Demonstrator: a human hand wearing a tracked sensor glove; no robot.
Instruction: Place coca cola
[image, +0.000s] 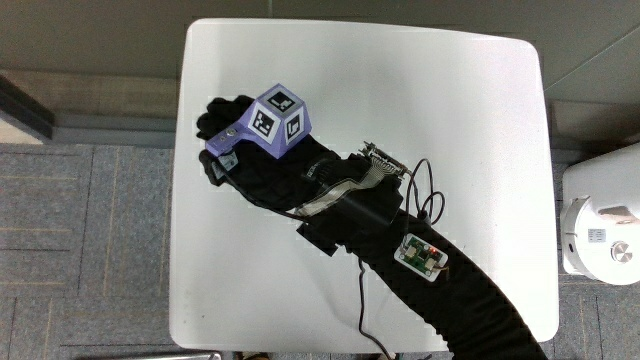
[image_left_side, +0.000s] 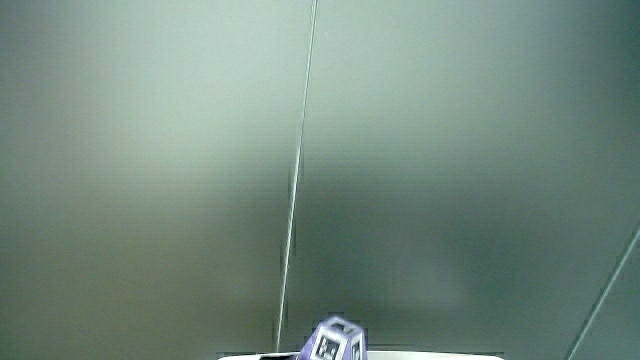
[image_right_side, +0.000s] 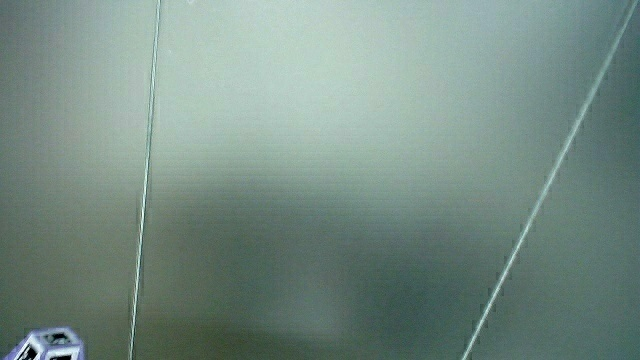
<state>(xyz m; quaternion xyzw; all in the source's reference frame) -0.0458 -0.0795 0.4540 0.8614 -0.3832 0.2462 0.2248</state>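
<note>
The hand in its black glove lies over the white surface, close to one of its edges and in the half farther from the person. On its back sits the purple patterned cube, which covers much of the glove from above. The fingertips show as a dark bunch past the cube, pointing away from the person; whether they are curled around something or merely bent cannot be told, since the cube and the glove hide whatever lies under the palm. No Coca-Cola can or bottle shows in any view, so its place cannot be told.

From the hand the black-sleeved forearm runs back toward the person, across the surface to its near edge. A black strap with a ribbon cable sits at the wrist, and a small circuit board with thin wires rides on the forearm.

Both side views show mostly a pale wall; only the cube peeks in at their lower edge.
</note>
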